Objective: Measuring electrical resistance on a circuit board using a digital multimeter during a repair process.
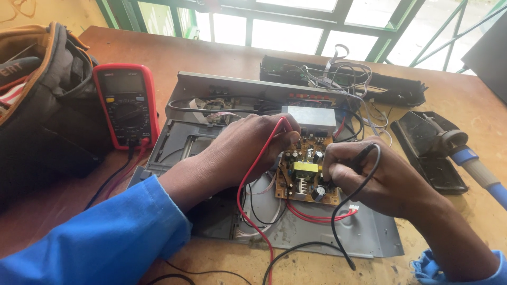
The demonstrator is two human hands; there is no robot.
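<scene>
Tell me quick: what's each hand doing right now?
Left hand: closed on the red probe, tip at the circuit board.
Right hand: closed on the black probe, also on the board.

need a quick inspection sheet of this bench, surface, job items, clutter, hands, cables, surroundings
surface: wooden table, scuffed, bearing an opened grey metal chassis.
job's things: brown circuit board lies in the chassis; red multimeter lies left of it.
clutter: tool bag at far left; black front panel behind; soldering iron on its stand at right.
grippers: left hand holds the red probe to the board; right hand holds the black probe to it.
cables: red lead and black lead trail over the chassis; grey wire bundle by the panel.
surroundings: green-framed window behind the table.
</scene>
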